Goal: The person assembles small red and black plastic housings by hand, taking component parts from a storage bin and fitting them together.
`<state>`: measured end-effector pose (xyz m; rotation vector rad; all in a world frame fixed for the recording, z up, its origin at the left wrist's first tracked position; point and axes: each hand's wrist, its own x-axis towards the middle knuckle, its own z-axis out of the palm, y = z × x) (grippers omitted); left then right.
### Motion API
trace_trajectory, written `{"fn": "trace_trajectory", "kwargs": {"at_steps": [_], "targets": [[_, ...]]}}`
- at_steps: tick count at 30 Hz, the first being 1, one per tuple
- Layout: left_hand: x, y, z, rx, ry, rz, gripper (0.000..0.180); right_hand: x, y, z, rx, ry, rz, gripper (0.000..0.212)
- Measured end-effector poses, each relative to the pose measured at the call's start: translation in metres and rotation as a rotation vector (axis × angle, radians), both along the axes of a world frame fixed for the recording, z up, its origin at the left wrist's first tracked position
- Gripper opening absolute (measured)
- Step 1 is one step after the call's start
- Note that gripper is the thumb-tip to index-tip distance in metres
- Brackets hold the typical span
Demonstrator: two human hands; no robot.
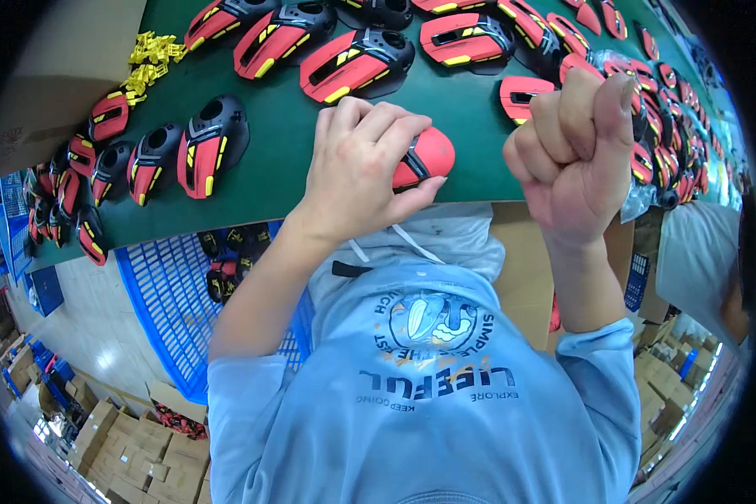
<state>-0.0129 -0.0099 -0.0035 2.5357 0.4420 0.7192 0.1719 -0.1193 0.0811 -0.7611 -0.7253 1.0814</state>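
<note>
My left hand (357, 164) is closed over a red and black plastic shell (435, 153) near the front edge of the green table (286, 155). Its thumb grips the near side, and the fingers bend over the top, hiding much of the piece. To the right, my right hand (573, 160) is raised as a fist, with the fingers curled in and the thumb alongside them. Nothing shows in that fist. Beyond my left hand lies a similar red and black shell with yellow stripes (344, 69); another striped shell (206, 155) rests to its left.
Yellow plastic clips (153, 57) are heaped beside a cardboard box (55, 80) at the far left. Many shells (664, 126) are piled on the right. A blue crate (164, 290) holding parts stands below the table edge, and an open carton (521, 260) is by my lap.
</note>
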Motion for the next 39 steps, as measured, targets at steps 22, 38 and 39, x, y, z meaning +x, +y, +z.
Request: {"fn": "trace_trajectory", "kwargs": {"at_steps": [22,38,39], "targets": [[0.003,-0.002,-0.004,-0.125,-0.089,0.004,0.085,-0.011,0.021,-0.023,0.024,-0.942,-0.192,0.044],[-0.015,0.017,0.012,-0.189,-0.057,0.032,0.077,0.012,0.009,-0.043,0.11,-1.587,0.125,0.049],[-0.015,0.019,0.014,-0.233,-0.022,0.016,0.076,0.013,0.009,-0.045,0.102,-1.537,0.124,0.05]]}}
